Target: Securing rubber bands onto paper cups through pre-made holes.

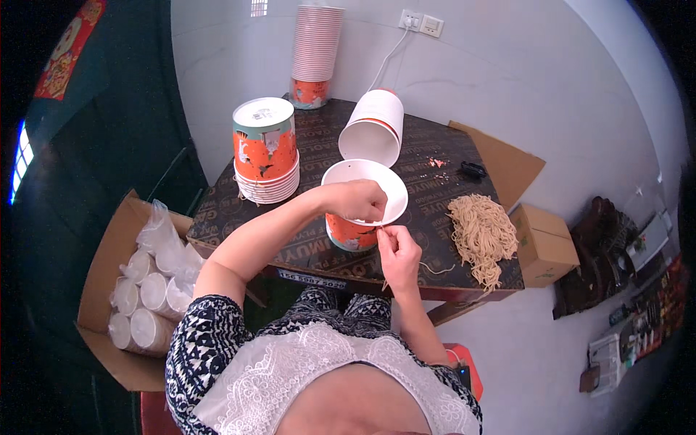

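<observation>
Bucket, round orange-and-white paper: left hand grips its rim; right hand, just beside, pinches thin beige string.

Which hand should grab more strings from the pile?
Probably the right hand: the string pile lies on its side of the table, while the left hand grips the bucket rim.

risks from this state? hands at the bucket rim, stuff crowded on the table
1. The left hand and right hand work a thin string at the rim of the paper bucket, which sits close to the table front edge; a tug might tip it off.
2. The bucket lying on its side just behind could roll into it.
3. The string pile rests near the table's right corner and may slide off.
</observation>
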`<act>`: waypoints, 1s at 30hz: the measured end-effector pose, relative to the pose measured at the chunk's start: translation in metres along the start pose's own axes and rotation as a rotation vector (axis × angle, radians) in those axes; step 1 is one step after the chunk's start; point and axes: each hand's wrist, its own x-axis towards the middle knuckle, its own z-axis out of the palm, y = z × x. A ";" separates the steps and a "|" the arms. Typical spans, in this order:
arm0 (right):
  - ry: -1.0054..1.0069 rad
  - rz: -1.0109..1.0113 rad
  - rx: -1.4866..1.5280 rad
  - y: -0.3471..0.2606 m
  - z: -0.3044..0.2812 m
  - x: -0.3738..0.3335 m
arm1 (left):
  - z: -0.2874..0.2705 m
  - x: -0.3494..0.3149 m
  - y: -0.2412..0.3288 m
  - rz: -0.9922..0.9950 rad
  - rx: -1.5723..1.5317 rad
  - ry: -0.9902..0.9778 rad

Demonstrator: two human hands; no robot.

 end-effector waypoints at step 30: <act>-0.469 0.106 0.347 -0.019 -0.048 0.071 | 0.012 -0.001 0.012 -0.055 -0.613 0.063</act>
